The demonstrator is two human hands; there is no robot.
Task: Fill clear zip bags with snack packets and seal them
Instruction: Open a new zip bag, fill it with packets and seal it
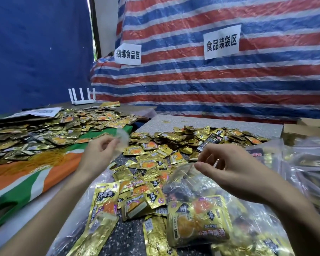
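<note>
My left hand (100,152) is raised over the table's left part and pinches a thin empty clear zip bag (122,140) between thumb and fingers. My right hand (229,167) hovers to the right with its fingers curled. Its thumb and forefinger pinch the top edge of a second clear zip bag (198,209), which lies in front of me and holds several gold snack packets. Loose gold snack packets (155,163) cover the speckled table (220,122) between and beyond both hands.
A second heap of gold packets (44,130) lies on an orange, green and white cloth (26,182) at the left. Filled clear bags (303,163) pile up at the right, with cardboard boxes (303,130) behind. A white router (82,97) stands at the back. A striped tarp (211,80) with paper signs forms the rear wall.
</note>
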